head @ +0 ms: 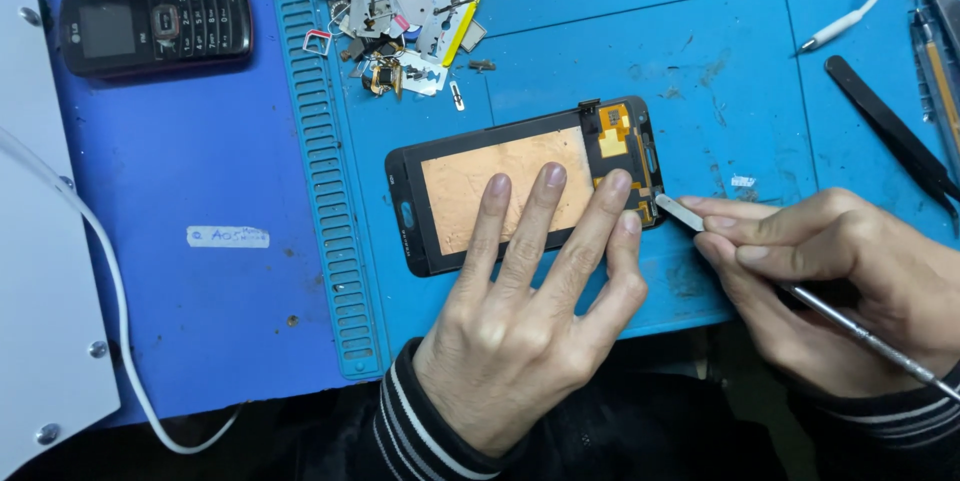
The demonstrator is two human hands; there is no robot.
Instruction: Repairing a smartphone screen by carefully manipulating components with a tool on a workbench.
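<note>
— Where is the screen (500, 186)?

— Face down at the mat's (760, 71) centre, copper backing up. The left hand (525, 311) lies flat and spread on it, fingertips pressing the backing, gripping nothing.

— And the right hand (850, 286)?

— Pinched around a thin metal spudger (800, 296), its flat tip touching the screen's 3 o'clock edge.

— Anything else?

— A black keypad phone (155, 24) at 10 o'clock, scrap parts (405, 6) at 12, black tweezers (890, 126) at 2, a white cable (110, 291) at 9.
</note>
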